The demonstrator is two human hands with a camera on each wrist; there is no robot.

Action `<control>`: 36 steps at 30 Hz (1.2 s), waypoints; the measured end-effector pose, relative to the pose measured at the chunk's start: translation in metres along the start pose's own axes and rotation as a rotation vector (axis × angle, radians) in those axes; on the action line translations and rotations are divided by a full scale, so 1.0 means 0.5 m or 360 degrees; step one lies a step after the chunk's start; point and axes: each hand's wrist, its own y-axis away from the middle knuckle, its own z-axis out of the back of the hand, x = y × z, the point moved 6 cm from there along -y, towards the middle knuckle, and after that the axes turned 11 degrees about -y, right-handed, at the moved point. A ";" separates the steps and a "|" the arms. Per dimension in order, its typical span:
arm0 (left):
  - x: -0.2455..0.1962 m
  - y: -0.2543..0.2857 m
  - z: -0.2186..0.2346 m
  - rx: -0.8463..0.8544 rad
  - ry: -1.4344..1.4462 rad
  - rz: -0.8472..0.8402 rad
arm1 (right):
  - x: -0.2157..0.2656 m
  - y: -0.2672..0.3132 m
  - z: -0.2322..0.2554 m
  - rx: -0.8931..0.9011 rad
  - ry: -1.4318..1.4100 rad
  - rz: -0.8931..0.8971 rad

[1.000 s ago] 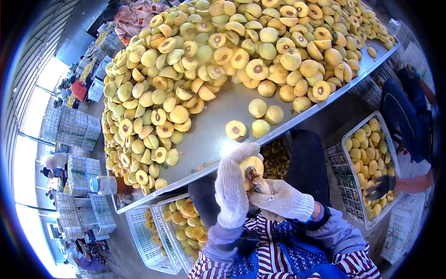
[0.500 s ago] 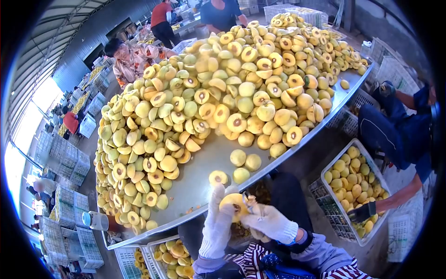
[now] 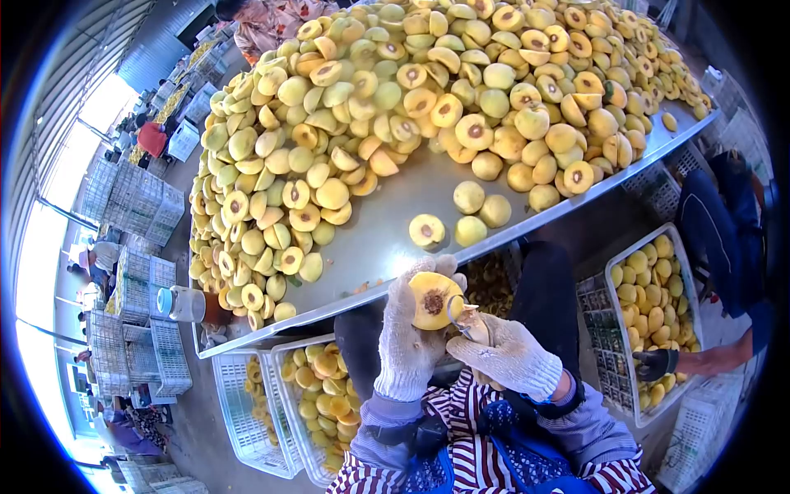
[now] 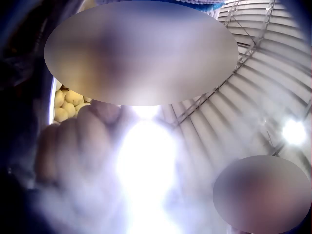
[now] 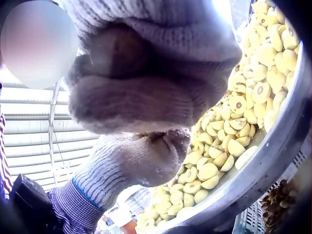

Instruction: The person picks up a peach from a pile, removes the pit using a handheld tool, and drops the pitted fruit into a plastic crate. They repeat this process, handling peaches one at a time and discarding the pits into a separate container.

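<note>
A yellow peach half [image 3: 433,301] sits in my gloved left hand [image 3: 409,342], fingers bent round its back and cut face turned up. A rough brown centre shows in that face. My gloved right hand [image 3: 512,356] grips a short-handled pitting tool [image 3: 475,326], its thin curved metal loop at the right rim of the cut face. In the right wrist view, the glove's fingers wrap a rounded handle end [image 5: 119,51]. The left wrist view is mostly blurred. Just beyond my hands, a loose peach half [image 3: 427,231] lies cut side up on the metal table [image 3: 370,247].
A large heap of peach halves [image 3: 329,156] covers the table's far side. Crates of peaches [image 3: 284,412] stand below at left. At right, another person's dark-gloved hand [image 3: 656,364] is at a full crate [image 3: 613,329]. A blue-lidded jar [image 3: 188,305] stands at the table's left corner.
The peach half's cut face has turned more towards the head camera, and the tool has moved from over it to its right rim. The head view tilted up, then down again.
</note>
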 end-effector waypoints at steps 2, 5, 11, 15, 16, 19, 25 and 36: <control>-0.001 0.006 -0.002 -0.0031 -0.0121 -0.0022 | -0.007 -0.006 -0.002 -0.0021 0.0146 0.0067; -0.017 0.020 -0.023 0.0000 -0.0441 -0.0167 | 0.003 -0.001 -0.009 -0.0020 0.0163 0.0046; -0.031 0.036 -0.051 -0.0118 -0.0830 -0.0474 | -0.004 -0.011 -0.015 -0.0026 0.0305 0.0105; -0.040 0.051 -0.073 -0.0012 -0.0949 -0.0568 | -0.013 0.002 -0.034 0.0200 -0.0156 0.0005; -0.047 0.049 -0.068 0.0038 -0.1014 -0.0517 | -0.007 0.008 -0.039 0.0286 -0.0258 -0.0113; -0.058 0.038 -0.065 0.0081 -0.1192 -0.0528 | 0.003 0.019 -0.043 0.0394 -0.0423 -0.0308; -0.051 0.028 -0.071 0.0222 -0.1547 -0.1239 | -0.021 0.030 -0.015 0.0651 -0.0656 -0.0393; -0.046 0.041 -0.070 0.0061 -0.1517 -0.0643 | -0.026 0.028 -0.024 0.0693 -0.0665 -0.0277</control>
